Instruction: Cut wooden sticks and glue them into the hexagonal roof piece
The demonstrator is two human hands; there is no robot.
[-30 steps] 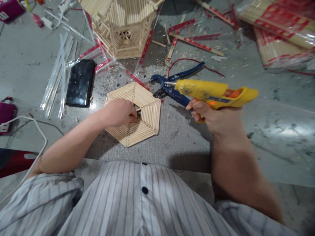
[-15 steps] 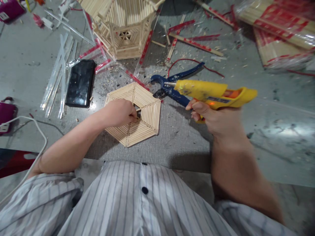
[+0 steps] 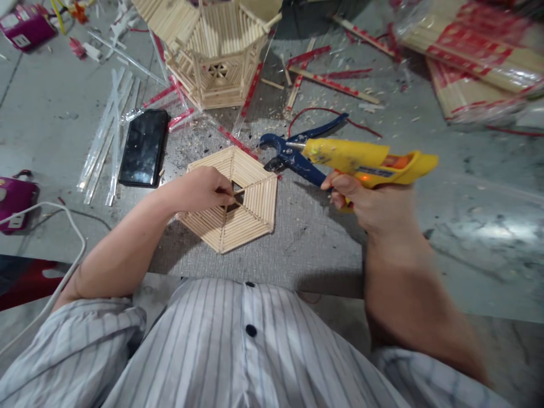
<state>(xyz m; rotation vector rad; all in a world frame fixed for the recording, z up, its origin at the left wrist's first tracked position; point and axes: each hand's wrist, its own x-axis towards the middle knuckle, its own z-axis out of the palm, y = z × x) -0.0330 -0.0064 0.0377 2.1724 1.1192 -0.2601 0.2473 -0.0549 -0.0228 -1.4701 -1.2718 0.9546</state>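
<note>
**First:** Centre stage, the hexagonal wooden-stick panel (image 3: 259,204), flat on the grey tabletop (image 3: 314,249) near the front edge! How would it handle?

**Second:** Light, I'd judge, and stiff along each stick; dry wood shouldn't slip much. The joints along the spokes look like the fragile part. I'd take it by two opposite outer edges, never by the inner ring.

**First:** And here's the left hand (image 3: 199,190), lying over the panel's left side, fingertips drawn together at the central opening!

**Second:** Pinched nearly closed, apparently on a thin stick (image 3: 239,192) (whether loose or already fixed, I cannot tell).

**First:** Over to the right hand (image 3: 361,201): fingers wrapped round the handle of a yellow hot-glue gun (image 3: 348,154), orange light glowing!

**Second:** Firm grip, that. The nozzle points left, above blue-handled cutters (image 3: 304,169), clear of the panel; whether it touches them, I can't say.

**First:** Wider now: a black smartphone (image 3: 144,147) up and to the left, translucent glue sticks (image 3: 102,144) just beyond it!

**Second:** At the back, a larger stick-built structure (image 3: 221,34), hexagonal in its base, and plastic-wrapped stick bundles (image 3: 463,48) at far right.
</note>
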